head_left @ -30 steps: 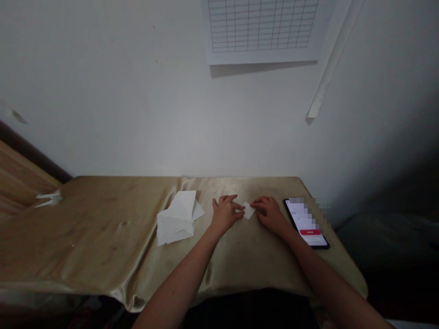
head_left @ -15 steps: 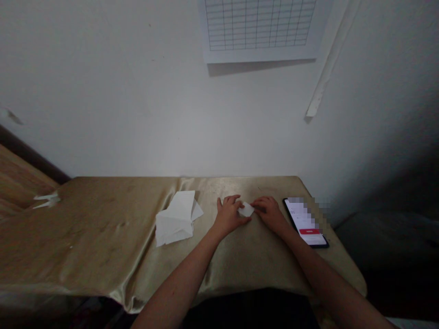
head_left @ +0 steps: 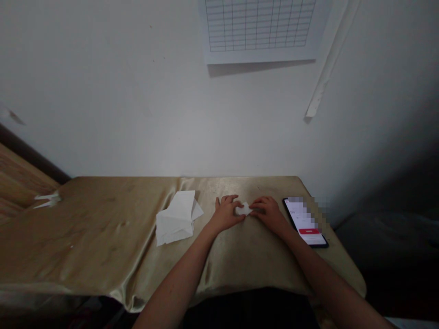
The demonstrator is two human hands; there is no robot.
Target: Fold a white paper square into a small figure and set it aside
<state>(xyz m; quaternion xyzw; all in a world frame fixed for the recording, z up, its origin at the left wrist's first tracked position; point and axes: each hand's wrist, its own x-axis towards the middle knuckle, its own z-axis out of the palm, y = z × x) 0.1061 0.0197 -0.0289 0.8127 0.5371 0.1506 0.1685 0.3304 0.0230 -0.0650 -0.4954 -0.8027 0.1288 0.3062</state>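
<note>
A small folded piece of white paper (head_left: 244, 209) lies on the table between my two hands. My left hand (head_left: 226, 214) pinches its left side with curled fingers. From the right, my right hand (head_left: 269, 212) presses its fingertips onto the paper's other side. Most of the paper is hidden under the fingers. A loose stack of white paper sheets (head_left: 177, 218) lies just left of my left hand.
The table wears a shiny gold cloth (head_left: 103, 228) that hangs over the near edge. A phone (head_left: 306, 223) with a lit screen lies right of my right hand, near the table's right edge. A white wall with a grid chart (head_left: 259, 25) stands behind.
The hands have closed in on the small paper, which now shows less and looks more folded. The paper stack and phone have stayed put.
</note>
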